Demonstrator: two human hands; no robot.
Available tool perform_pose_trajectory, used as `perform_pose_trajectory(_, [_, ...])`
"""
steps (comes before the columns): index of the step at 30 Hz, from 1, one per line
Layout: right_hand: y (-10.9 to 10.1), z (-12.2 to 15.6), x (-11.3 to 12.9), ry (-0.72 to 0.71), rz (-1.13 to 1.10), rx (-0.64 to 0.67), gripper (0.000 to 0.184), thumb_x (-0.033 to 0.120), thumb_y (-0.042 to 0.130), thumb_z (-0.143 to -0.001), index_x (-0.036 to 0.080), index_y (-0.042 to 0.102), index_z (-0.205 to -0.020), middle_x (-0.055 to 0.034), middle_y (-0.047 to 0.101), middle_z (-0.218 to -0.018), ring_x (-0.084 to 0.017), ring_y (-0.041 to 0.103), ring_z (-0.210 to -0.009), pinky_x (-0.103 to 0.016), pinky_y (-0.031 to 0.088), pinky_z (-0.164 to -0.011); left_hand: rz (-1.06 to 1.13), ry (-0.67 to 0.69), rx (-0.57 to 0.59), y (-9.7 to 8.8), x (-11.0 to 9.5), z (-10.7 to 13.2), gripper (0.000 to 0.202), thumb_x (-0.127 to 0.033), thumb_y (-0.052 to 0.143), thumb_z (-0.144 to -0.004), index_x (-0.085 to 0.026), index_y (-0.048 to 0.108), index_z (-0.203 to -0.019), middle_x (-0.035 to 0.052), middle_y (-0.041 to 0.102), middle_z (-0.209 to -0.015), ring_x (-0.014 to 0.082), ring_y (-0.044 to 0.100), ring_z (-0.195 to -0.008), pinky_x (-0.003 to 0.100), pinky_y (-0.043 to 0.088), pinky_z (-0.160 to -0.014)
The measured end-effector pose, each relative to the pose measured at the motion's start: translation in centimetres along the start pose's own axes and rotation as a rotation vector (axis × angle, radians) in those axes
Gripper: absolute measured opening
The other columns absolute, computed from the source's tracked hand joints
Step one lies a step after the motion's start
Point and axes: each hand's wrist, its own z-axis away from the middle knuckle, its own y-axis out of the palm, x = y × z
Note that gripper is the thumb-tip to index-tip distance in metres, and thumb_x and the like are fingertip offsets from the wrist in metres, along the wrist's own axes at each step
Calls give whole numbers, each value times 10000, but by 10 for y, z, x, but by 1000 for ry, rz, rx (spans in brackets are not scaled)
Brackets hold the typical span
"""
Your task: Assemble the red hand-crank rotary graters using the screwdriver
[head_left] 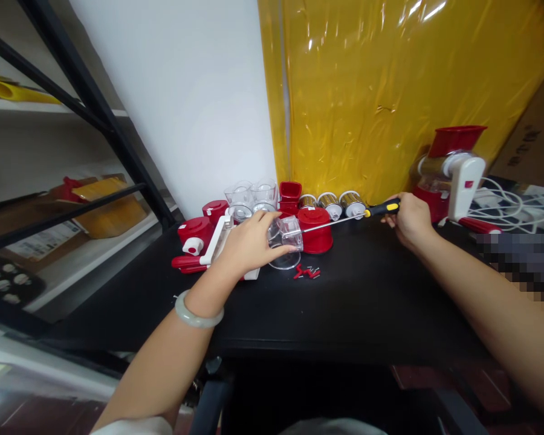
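A black table is pictured crowded along its back edge: red housings at left, then clear cups and three drums. A red cap, a clear part and scattered screws are seen mid-table, with a grater and cables at right.

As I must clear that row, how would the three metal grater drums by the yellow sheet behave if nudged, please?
The grater drums look round and lie on their sides, so they would probably roll. Their perforated metal suggests stiff, likely sharp surfaces. Packed closely, one may knock its neighbour.
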Motion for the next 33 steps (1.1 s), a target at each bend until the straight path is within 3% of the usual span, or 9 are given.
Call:
perform_pose_trajectory(18, [3, 7, 5, 271, 123, 45, 166, 160, 409, -793, 212, 453, -641, 67, 298, -281, -105, 316, -247, -259, 435, -362, -14, -82, -38, 0, -4, 0, 754, -780, 502, -763, -226, 477, -1273, 105, 600, -1187, 296, 630, -973, 396, 510, -759])
perform_pose_trajectory(33, [8, 15, 16, 115, 114, 46, 211, 108, 394, -780, 189, 530, -640, 51, 359, -300, -111, 354, -263, -251, 443, -375, -35, -45, -38, 1, -5, 2, 739, -773, 489, -776, -223, 468, -1269, 99, 586, -1234, 296, 628, -989, 387, 508, -747])
